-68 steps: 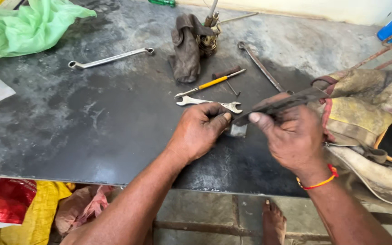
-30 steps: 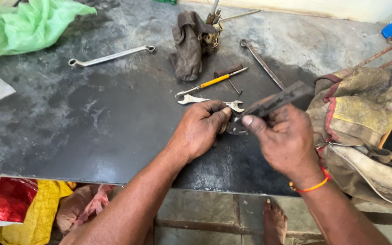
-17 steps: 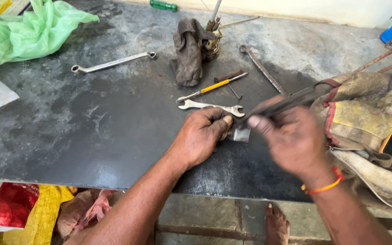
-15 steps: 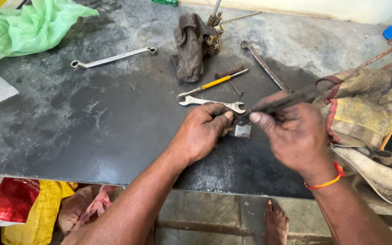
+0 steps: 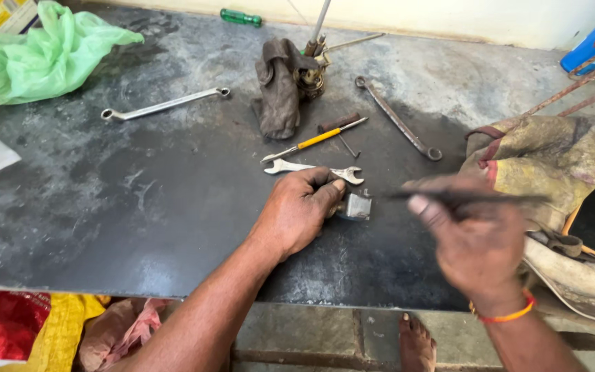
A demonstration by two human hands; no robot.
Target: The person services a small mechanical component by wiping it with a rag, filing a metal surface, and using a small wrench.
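My left hand point(image 5: 297, 213) rests on the dark table point(image 5: 139, 207) and pinches a small grey metal block point(image 5: 357, 205) against the surface. My right hand point(image 5: 473, 241) is lifted to the right of the block and grips a thin dark tool point(image 5: 476, 198), blurred by motion, whose tip points left toward the block. Just beyond my left hand lies a double-ended open spanner point(image 5: 311, 168). A yellow-handled screwdriver point(image 5: 315, 140) lies behind it.
A dirty rag point(image 5: 277, 96) drapes over a metal part at the back. A ring spanner point(image 5: 163, 105) lies left, another long spanner point(image 5: 397, 118) right. A green plastic bag point(image 5: 43, 58) sits far left, a worn tool bag point(image 5: 559, 158) at right. A green screwdriver point(image 5: 240, 16) lies by the wall.
My right hand has pulled back to the right, away from the block, taking the dark tool with it. The left hand stays on the block.
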